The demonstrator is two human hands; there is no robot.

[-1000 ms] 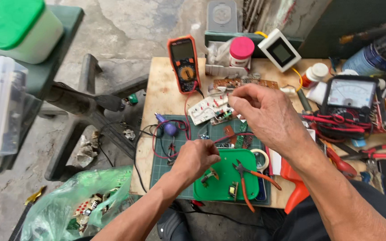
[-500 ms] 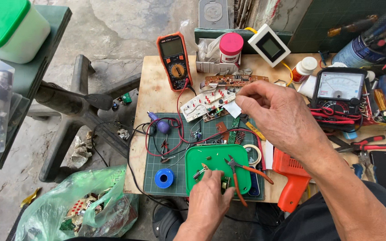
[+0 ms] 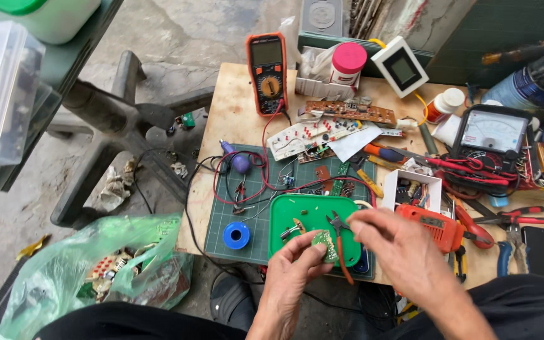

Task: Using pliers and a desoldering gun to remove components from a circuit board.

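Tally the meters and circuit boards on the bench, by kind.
Digital multimeter: 1
Analog meter: 1
Loose circuit boards: 3 (brown strip, white board, small green board held in left hand)
Total: 5

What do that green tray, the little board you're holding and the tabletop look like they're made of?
The green tray looks like moulded plastic: even colour, rounded rim, slight sheen. The small board in the left hand seems a green laminate, as circuit boards are; detail is too small to confirm. The tabletop looks like bare plywood: pale, matt, faint grain.
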